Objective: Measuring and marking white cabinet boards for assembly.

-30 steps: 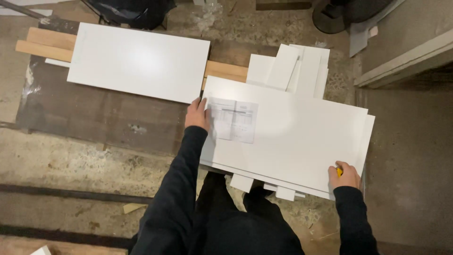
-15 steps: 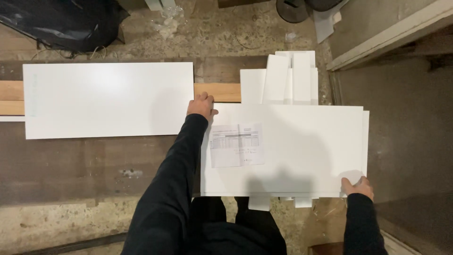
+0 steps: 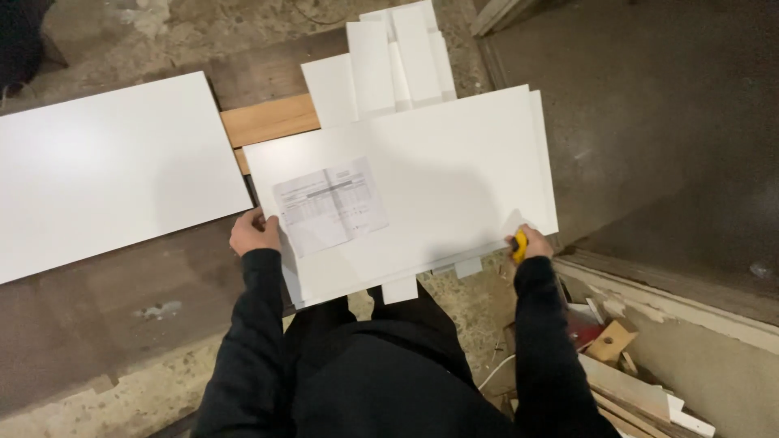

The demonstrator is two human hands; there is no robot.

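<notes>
A large white panel (image 3: 438, 174) lies on top of a stack of similar panels in front of me, with a printed paper sheet (image 3: 329, 205) stuck on its left part. My left hand (image 3: 255, 231) grips the panel's left edge, fingers curled over it. At the panel's near right corner my right hand (image 3: 529, 243) presses the edge while holding a small yellow tool (image 3: 519, 245). Black sleeves cover both of my arms.
A second big white panel (image 3: 105, 170) lies to the left on a dark floor board. Narrow white boards (image 3: 389, 61) and a bare wooden plank (image 3: 268, 120) lie behind the stack. Wood scraps and offcuts (image 3: 617, 349) pile at the lower right beside a raised ledge.
The view has swung and tilted. My left hand slid from the panel's far left corner down to its near left edge. My right hand stays at the near right corner.
</notes>
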